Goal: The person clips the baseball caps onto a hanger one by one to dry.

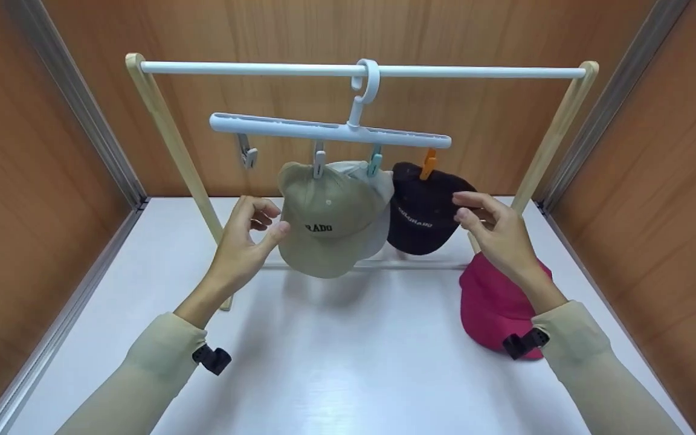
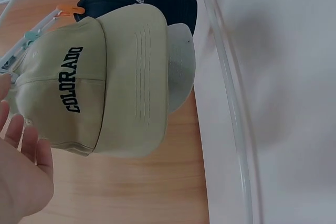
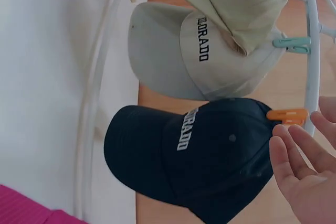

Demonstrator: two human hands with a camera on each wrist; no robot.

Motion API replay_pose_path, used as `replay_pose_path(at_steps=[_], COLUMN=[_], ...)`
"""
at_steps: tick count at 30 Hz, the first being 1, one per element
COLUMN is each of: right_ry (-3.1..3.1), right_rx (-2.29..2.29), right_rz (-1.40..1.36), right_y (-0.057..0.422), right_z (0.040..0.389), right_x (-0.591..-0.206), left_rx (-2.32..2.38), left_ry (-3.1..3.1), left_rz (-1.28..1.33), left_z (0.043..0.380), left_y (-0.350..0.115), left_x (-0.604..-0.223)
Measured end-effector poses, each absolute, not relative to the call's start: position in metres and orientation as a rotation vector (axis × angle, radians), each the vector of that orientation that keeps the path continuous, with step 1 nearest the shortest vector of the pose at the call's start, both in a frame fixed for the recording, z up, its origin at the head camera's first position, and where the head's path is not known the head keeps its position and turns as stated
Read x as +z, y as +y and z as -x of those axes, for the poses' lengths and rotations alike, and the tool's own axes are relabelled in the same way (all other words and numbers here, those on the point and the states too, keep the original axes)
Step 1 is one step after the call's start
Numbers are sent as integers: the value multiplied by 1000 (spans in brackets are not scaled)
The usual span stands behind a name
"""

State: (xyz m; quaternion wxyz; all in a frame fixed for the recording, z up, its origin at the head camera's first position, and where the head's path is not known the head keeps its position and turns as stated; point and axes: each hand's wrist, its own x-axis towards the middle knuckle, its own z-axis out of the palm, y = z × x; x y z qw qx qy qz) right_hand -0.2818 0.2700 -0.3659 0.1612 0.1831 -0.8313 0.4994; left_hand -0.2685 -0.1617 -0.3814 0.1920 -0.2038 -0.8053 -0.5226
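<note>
A khaki cap with dark lettering (image 1: 324, 205), a pale cap (image 3: 157, 51) partly behind it and a black cap (image 1: 423, 205) hang from a light blue clip hanger (image 1: 287, 127). A grey clip (image 1: 319, 164) grips the khaki cap, a teal clip (image 1: 375, 163) the pale one, an orange clip (image 1: 429, 164) the black one. My left hand (image 1: 242, 238) is beside the khaki cap's left edge, fingers loosely bent and holding nothing. At the black cap's right edge is my right hand (image 1: 499, 235), fingers relaxed with nothing gripped.
A magenta cap (image 1: 493, 302) lies on the white surface (image 1: 336, 362), under my right forearm. Another grey clip (image 1: 248, 154) hangs at the hanger's left end with no cap. The hanger hooks over a white rail (image 1: 251, 69) between wooden legs (image 1: 173, 133). Wood-grain panels (image 1: 656, 211) enclose the space.
</note>
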Motion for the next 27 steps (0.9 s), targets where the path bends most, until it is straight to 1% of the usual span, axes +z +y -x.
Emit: replay_pose_path(at_steps=[15, 21, 27], right_ry=[-2419, -2429, -2424], right_rx=[1283, 1165, 1140], right_rz=[-321, -268, -238], right_y=[333, 355, 373], right_z=[274, 276, 279], right_x=[-395, -405, -416], left_rx=[-1461, -1483, -1457], left_ry=[-2255, -2242, -2254], left_rz=[617, 692, 755], left_z=[257, 252, 247], left_y=[-140, -129, -119], left_x=[-394, -399, -402])
